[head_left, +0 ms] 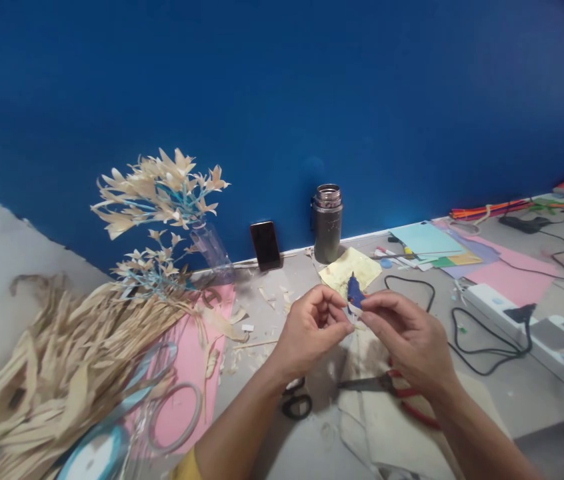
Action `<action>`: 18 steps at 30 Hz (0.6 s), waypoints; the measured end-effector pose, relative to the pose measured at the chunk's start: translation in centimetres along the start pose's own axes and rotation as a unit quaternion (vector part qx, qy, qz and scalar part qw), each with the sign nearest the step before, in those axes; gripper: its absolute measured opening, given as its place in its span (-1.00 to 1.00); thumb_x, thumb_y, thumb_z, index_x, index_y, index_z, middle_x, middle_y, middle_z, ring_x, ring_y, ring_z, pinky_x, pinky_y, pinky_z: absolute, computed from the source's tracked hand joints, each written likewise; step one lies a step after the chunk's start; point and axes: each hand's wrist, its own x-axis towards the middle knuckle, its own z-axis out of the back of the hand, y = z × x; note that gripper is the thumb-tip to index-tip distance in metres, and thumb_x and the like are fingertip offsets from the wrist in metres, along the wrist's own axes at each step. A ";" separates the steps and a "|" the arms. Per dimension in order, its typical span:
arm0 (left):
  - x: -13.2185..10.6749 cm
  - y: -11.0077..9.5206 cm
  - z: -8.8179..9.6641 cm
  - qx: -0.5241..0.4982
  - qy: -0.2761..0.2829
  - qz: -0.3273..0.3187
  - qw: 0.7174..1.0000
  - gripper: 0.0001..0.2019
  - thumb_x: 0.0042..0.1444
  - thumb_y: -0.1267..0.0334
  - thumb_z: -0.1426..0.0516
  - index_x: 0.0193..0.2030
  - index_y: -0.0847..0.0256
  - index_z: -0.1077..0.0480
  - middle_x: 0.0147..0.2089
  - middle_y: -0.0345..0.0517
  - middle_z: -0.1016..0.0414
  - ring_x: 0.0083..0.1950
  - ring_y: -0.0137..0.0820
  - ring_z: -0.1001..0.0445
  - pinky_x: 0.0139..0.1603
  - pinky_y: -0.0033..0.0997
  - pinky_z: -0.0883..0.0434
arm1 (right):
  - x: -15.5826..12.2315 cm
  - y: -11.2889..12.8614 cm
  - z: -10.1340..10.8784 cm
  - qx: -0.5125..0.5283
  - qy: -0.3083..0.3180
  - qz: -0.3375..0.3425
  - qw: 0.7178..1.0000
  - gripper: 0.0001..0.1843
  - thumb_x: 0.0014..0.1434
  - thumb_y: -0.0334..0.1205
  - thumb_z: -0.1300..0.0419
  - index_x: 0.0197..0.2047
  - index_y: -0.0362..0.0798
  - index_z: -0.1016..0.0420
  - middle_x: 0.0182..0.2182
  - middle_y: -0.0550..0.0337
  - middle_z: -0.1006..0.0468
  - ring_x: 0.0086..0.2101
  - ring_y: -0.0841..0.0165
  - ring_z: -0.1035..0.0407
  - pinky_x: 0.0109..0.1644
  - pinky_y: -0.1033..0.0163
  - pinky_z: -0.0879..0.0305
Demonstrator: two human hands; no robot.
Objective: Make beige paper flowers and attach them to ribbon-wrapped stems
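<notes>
A small pale strip of what looks like dried corn husk point(355, 309) spans the gap between my two hands. My left hand point(316, 328) pinches its left end with thumb and index finger. My right hand point(409, 339) grips the other end in a closed pinch. Just behind the fingertips, a blue glue gun point(355, 291) lies with its nozzle over a yellowish sheet point(359, 265). Beneath my right wrist are red-handled scissors point(419, 411), partly hidden by the hand. Black-handled scissors point(297, 405) lie below my left hand.
A heap of dried husks point(57, 373) fills the left side beside husk flowers point(162, 193) in a clear vase point(211, 250). A phone point(265, 245) and an uncapped flask point(328, 223) stand by the wall. Right are a power strip point(497, 303), cables and coloured paper point(517, 275).
</notes>
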 end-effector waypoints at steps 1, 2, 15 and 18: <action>0.1 0.1 0.1 -0.018 0.003 0.008 1.000 -0.73 -0.08 0.39 -0.34 -0.23 0.22 -0.39 -0.44 -0.22 -0.48 -0.49 -0.54 -0.36 -0.46 -0.55 -0.30 | -0.1 0.0 0.0 -0.001 -0.009 0.003 1.000 -0.96 0.17 -0.21 -0.28 -0.27 0.05 -0.56 -0.31 0.18 -0.60 -0.31 0.31 -0.51 -0.22 0.28 -0.47; 0.1 0.2 0.2 -0.036 0.009 0.016 0.999 -0.70 -0.09 0.37 -0.36 -0.23 0.22 -0.39 -0.44 -0.21 -0.49 -0.51 -0.53 -0.36 -0.48 -0.54 -0.31 | -0.2 0.0 -0.1 -0.003 -0.022 0.008 1.000 -0.96 0.17 -0.21 -0.28 -0.27 0.05 -0.56 -0.30 0.18 -0.60 -0.30 0.30 -0.51 -0.22 0.28 -0.47; -0.1 0.7 -0.4 -0.038 0.010 0.022 0.999 -0.72 -0.10 0.43 -0.31 -0.22 0.22 -0.38 -0.43 -0.25 -0.44 -0.52 -0.58 -0.30 -0.48 -0.57 -0.27 | -1.1 0.0 -0.5 0.088 -0.077 -0.082 0.990 -0.89 0.14 -0.15 -0.31 -0.28 0.02 -0.53 -0.36 0.16 -0.61 -0.34 0.25 -0.57 -0.25 0.23 -0.50; -0.3 0.5 -0.9 -0.041 -0.003 0.018 0.999 -0.72 -0.12 0.42 -0.30 -0.25 0.22 -0.38 -0.46 -0.26 -0.40 -0.52 -0.58 -0.26 -0.49 -0.57 -0.22 | -1.1 0.2 -0.6 0.061 -0.060 -0.057 0.995 -0.93 0.14 -0.18 -0.30 -0.32 0.02 -0.55 -0.35 0.16 -0.60 -0.33 0.27 -0.53 -0.23 0.24 -0.50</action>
